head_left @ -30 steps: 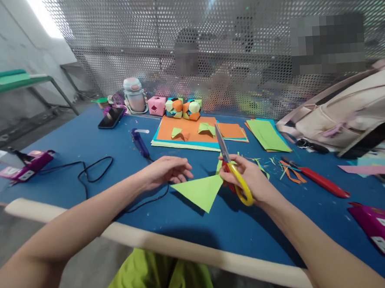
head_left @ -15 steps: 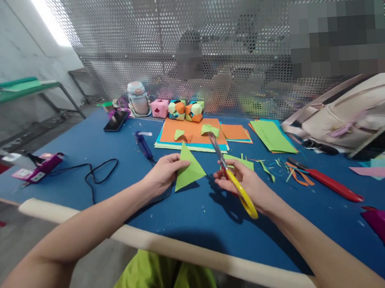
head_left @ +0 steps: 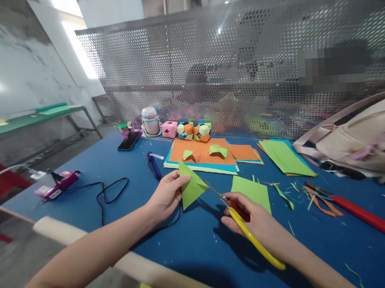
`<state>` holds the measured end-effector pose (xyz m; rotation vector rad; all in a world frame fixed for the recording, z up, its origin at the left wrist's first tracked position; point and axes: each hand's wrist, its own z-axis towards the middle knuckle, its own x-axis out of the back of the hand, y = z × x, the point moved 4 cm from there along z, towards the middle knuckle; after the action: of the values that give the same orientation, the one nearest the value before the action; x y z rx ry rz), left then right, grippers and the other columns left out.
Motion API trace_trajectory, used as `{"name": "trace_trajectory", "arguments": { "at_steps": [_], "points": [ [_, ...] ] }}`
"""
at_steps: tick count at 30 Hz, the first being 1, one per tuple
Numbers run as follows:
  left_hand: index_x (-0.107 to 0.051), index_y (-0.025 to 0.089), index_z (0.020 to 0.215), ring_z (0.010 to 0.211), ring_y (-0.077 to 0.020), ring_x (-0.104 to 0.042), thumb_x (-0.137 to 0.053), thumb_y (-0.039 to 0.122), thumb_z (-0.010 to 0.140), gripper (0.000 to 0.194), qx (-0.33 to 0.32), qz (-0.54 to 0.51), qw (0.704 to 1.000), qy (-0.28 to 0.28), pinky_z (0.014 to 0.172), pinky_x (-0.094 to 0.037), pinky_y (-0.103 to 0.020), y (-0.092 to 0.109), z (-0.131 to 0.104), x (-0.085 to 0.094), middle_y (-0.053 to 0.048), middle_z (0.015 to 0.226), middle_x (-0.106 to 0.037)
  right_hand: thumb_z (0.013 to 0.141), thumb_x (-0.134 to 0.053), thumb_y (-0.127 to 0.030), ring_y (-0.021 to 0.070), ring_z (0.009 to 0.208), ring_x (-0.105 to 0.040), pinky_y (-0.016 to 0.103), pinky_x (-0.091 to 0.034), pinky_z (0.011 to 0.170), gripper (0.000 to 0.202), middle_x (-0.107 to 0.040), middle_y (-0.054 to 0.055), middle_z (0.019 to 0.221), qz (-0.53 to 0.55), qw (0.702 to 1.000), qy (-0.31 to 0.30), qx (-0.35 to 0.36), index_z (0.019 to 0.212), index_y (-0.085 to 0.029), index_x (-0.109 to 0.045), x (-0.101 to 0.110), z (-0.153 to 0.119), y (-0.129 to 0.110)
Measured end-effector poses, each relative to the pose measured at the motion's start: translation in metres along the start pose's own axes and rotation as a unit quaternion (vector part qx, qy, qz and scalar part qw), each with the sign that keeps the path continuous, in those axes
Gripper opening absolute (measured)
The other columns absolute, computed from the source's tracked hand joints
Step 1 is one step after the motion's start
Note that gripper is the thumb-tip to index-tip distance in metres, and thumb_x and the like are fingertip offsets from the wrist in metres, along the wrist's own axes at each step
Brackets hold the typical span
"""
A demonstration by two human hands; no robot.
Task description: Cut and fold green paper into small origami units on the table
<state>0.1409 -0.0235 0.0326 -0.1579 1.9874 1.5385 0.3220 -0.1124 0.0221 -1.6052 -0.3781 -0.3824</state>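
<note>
Head view, green paper (head_left: 190, 187) pinched by left hand (head_left: 168, 195) — scissors (head_left: 246, 229) in right (head_left: 252, 217)

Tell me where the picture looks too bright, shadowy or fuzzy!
In the head view, the tall white window is washed out by glare; a small glint shines on the perforated grey metal screen; the right hand and yellow-and-red-handled scissors cast a dark shadow on the blue table; the beige bag looks soft and stretched; blocky squares hide patches around the screen.

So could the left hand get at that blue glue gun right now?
Probably, once free: the blue glue gun lies close beyond the left hand, but that hand holds green paper.
</note>
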Motion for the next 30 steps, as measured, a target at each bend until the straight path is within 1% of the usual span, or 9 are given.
{"name": "trace_trajectory", "arguments": {
  "at_steps": [3, 8, 11, 15, 20, 25, 30],
  "points": [
    [-0.065, 0.011, 0.085, 0.071, -0.0141, -0.068, -0.072, 0.013, 0.068, 0.018, -0.003, 0.002, 1.0, -0.01, 0.07, -0.055, -0.023, 0.0, -0.002, -0.001, -0.006, 0.08, -0.072, 0.069, -0.066, -0.046, 0.0147, 0.06, -0.051, 0.028, -0.045, 0.058, 0.044, -0.058, -0.002, 0.07, -0.013, 1.0, 0.001, 0.009, 0.105, -0.021, -0.056, -0.001, 0.0, 0.0],
    [-0.064, 0.011, 0.085, 0.072, -0.0156, -0.068, -0.072, 0.014, 0.068, 0.019, 0.006, 0.003, 1.0, -0.018, 0.072, -0.055, -0.025, -0.001, -0.004, -0.002, -0.007, 0.081, -0.072, 0.071, -0.064, -0.047, 0.014, 0.059, -0.047, 0.026, -0.042, 0.057, 0.042, -0.054, -0.003, 0.066, -0.018, 1.0, -0.005, 0.002, 0.103, -0.022, -0.056, -0.002, 0.0, 0.001],
    [-0.064, 0.012, 0.086, 0.072, -0.016, -0.068, -0.071, 0.014, 0.069, 0.019, 0.008, 0.004, 1.0, -0.019, 0.072, -0.055, -0.026, -0.002, -0.004, -0.002, -0.007, 0.082, -0.071, 0.072, -0.064, -0.048, 0.0137, 0.06, -0.046, 0.025, -0.041, 0.057, 0.041, -0.054, -0.003, 0.068, -0.024, 1.0, -0.009, 0.0, 0.103, -0.023, -0.056, -0.003, 0.001, 0.004],
    [-0.063, 0.012, 0.086, 0.072, -0.0157, -0.068, -0.07, 0.012, 0.07, 0.018, 0.008, -0.001, 1.0, -0.018, 0.072, -0.055, -0.025, -0.002, -0.004, -0.002, -0.007, 0.081, -0.071, 0.071, -0.065, -0.049, 0.0133, 0.06, -0.044, 0.025, -0.04, 0.057, 0.039, -0.054, -0.004, 0.068, -0.037, 0.999, 0.001, 0.006, 0.101, -0.024, -0.058, -0.002, 0.001, 0.007],
    [-0.062, 0.012, 0.081, 0.068, -0.0155, -0.068, -0.068, 0.01, 0.069, 0.014, 0.018, -0.009, 1.0, -0.01, 0.069, -0.056, -0.025, -0.002, -0.005, -0.002, -0.007, 0.078, -0.071, 0.069, -0.066, -0.048, 0.0135, 0.058, -0.045, 0.024, -0.041, 0.055, 0.037, -0.053, -0.003, 0.064, -0.04, 0.999, 0.009, 0.006, 0.094, -0.022, -0.061, 0.0, 0.001, 0.006],
    [-0.063, 0.012, 0.08, 0.067, -0.0159, -0.068, -0.068, 0.009, 0.069, 0.013, 0.029, -0.016, 0.999, -0.008, 0.069, -0.056, -0.026, -0.003, -0.004, -0.002, -0.007, 0.077, -0.071, 0.065, -0.067, -0.053, 0.0144, 0.055, -0.048, 0.026, -0.044, 0.054, 0.042, -0.055, -0.001, 0.062, -0.028, 1.0, 0.01, -0.006, 0.092, -0.02, -0.063, -0.001, 0.004, 0.012],
    [-0.065, 0.011, 0.081, 0.066, -0.0154, -0.068, -0.069, 0.009, 0.069, 0.013, 0.04, -0.016, 0.999, -0.002, 0.07, -0.056, -0.025, -0.007, -0.004, -0.001, -0.008, 0.076, -0.071, 0.064, -0.07, -0.046, 0.0141, 0.055, -0.048, 0.025, -0.043, 0.052, 0.039, -0.057, -0.002, 0.063, -0.047, 0.998, 0.025, 0.014, 0.094, -0.022, -0.064, -0.002, 0.005, 0.013]
  ]
}}
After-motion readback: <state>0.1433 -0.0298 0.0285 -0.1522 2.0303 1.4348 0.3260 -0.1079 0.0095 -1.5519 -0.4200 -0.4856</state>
